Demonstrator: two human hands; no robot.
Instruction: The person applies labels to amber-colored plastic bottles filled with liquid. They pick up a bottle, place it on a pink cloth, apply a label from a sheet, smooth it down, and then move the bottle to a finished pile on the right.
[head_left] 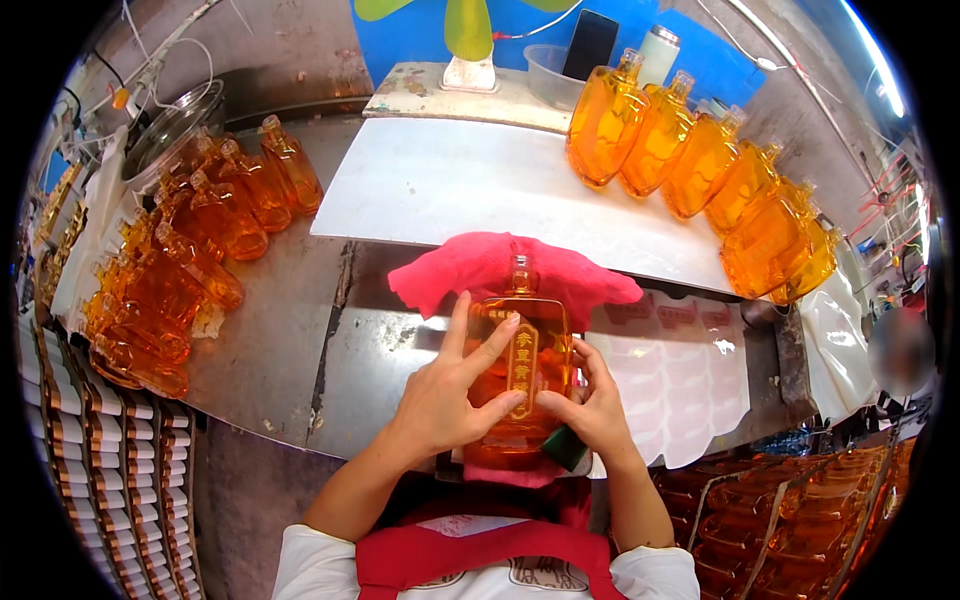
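Flat amber glass bottle [547, 345], transparent, broad-shouldered, short-necked, gold-lettered label [523, 362] down front; rests face-up on crumpled pink cloth [455, 268] on metal table [265, 335]. Left hand [440, 395] open, fingers spread over bottle, partly covering label. Right hand [596, 412] curled at bottle's right edge; cannot tell whether gripping dark green block [565, 449], partly hidden.

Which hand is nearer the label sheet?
Right: the right hand is by the right edge of the bottle, just left of the label sheet; the left hand is farther, at the bottle's left side.
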